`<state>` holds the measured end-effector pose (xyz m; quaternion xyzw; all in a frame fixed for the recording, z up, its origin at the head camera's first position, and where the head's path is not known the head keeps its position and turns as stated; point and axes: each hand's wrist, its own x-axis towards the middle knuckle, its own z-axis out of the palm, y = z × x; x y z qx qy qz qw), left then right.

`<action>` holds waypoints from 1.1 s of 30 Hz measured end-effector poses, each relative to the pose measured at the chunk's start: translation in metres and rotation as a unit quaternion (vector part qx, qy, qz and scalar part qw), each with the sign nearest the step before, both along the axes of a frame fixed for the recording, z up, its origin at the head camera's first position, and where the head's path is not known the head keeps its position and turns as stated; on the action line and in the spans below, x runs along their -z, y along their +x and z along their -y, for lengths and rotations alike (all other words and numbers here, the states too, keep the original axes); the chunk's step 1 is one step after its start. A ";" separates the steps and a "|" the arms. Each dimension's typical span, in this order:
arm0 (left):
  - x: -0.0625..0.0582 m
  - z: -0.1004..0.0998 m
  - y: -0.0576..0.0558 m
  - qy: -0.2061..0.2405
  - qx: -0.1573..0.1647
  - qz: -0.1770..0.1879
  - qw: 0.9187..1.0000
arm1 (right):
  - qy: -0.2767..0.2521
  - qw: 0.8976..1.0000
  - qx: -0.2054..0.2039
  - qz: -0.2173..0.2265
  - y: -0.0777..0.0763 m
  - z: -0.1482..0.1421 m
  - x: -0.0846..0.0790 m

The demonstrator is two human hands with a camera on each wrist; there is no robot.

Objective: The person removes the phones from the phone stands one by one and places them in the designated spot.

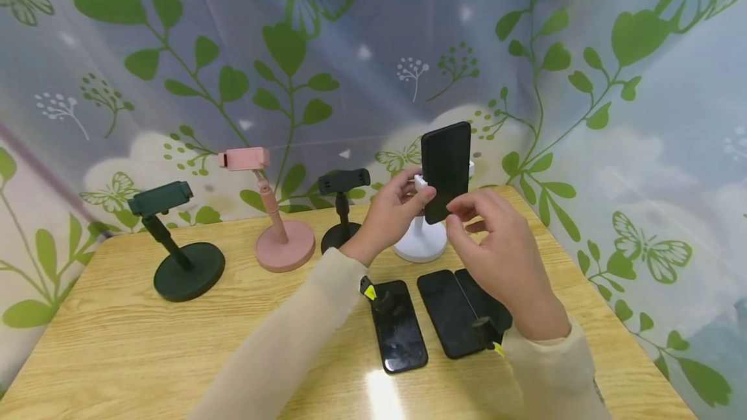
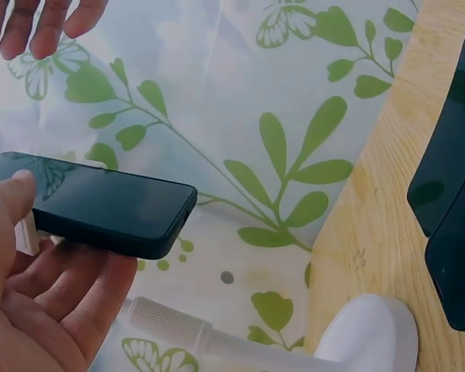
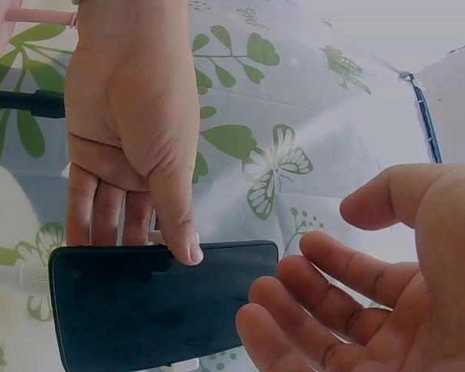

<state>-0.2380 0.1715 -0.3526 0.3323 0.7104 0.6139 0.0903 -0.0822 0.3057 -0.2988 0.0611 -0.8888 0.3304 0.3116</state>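
A black smartphone (image 1: 446, 170) stands upright in the clamp of a white phone stand (image 1: 421, 244). My left hand (image 1: 390, 212) grips the phone at its left edge; the thumb lies on the screen side and the fingers go behind, as the left wrist view shows. White clamp parts (image 2: 26, 235) show beside that thumb. Close to the phone's lower right corner is my right hand (image 1: 496, 251), its fingers loosely bent with nothing between them. In the right wrist view a gap separates the right thumb from the fingers, and the fingertips lie beside the phone (image 3: 155, 302).
To the left stand a dark green phone stand (image 1: 189, 271), a pink phone stand (image 1: 284, 246) and a black phone stand (image 1: 344, 183). A phone (image 1: 399, 329) and another phone (image 1: 449, 313) lie on the wooden table (image 1: 146, 355), with a third partly under my right hand. Patterned cloth hangs behind.
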 end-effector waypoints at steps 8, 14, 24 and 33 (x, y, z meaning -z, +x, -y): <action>0.001 0.003 0.006 -0.003 -0.018 -0.039 0.999 | -0.020 0.997 0.031 0.071 -0.002 -0.004 -0.002; 0.001 0.004 0.013 0.017 -0.021 -0.070 0.997 | -0.018 0.971 0.062 0.232 -0.012 -0.009 -0.002; -0.005 0.009 0.028 0.056 -0.014 -0.114 0.992 | -0.064 0.969 0.054 0.234 -0.022 -0.013 0.004; -0.033 0.023 0.057 0.121 0.028 -0.161 0.979 | -0.082 0.993 0.075 0.027 0.003 0.001 -0.009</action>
